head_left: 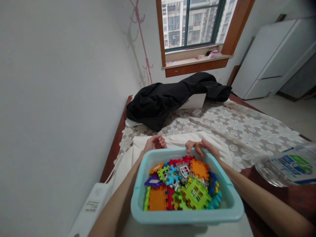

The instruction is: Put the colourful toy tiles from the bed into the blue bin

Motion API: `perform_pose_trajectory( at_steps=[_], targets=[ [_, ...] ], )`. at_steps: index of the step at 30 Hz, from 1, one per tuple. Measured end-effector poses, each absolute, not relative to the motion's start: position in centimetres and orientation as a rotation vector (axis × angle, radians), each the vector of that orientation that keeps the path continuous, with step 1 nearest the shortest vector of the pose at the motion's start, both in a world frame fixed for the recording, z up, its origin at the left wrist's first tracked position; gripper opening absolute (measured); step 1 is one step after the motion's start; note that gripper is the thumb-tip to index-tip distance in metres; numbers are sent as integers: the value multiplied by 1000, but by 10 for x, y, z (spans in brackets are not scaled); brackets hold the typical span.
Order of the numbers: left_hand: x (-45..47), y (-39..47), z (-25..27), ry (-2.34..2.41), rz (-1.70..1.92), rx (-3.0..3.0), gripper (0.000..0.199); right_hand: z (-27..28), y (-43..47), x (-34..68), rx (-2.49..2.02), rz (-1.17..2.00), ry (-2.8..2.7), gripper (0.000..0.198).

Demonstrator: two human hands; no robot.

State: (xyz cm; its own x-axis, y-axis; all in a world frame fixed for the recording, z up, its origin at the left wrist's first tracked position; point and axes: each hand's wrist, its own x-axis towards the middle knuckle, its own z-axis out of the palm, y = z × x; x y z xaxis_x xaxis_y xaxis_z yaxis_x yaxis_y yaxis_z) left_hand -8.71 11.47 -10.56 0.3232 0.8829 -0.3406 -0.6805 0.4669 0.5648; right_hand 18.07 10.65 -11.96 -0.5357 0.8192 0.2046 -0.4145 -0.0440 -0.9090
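A light blue plastic basin (187, 217) stands in front of me, between my forearms. Inside it lie colorful interlocking plastic building pieces, among them a lime green window-like square (196, 193), an orange square (158, 199) and a purple piece (153, 181). Just beyond the basin's far left corner is my left hand (156, 142), its fingers curled in loosely with nothing visible in them. My right hand (199, 147) is at the far rim, fingers apart and bent, with no piece in it; whether the fingertips touch the rim is unclear.
A clear plastic bottle (291, 164) stands at the right. Beyond the basin are a white cloth (138, 141), a floral bed cover (227, 126) and a black garment (158, 102) over a white box (194, 101). A white power strip (95, 200) lies left, by the wall.
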Motion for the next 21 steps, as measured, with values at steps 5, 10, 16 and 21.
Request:
perform_pose_trajectory(
  at_steps=[5,10,16,21],
  targets=[
    [-82,109,-106,581,1157,339,27,-132,116,188,-571,1809,-1269,47],
    [-82,99,-102,648,1171,488,18,-133,114,189,-518,1849,-1178,39],
    [-80,106,-103,550,1194,371,22,-135,114,187,-484,1872,-1149,40],
    [-77,107,-99,393,1246,297,31,-131,114,189,-474,1840,-1173,31]
  ],
)
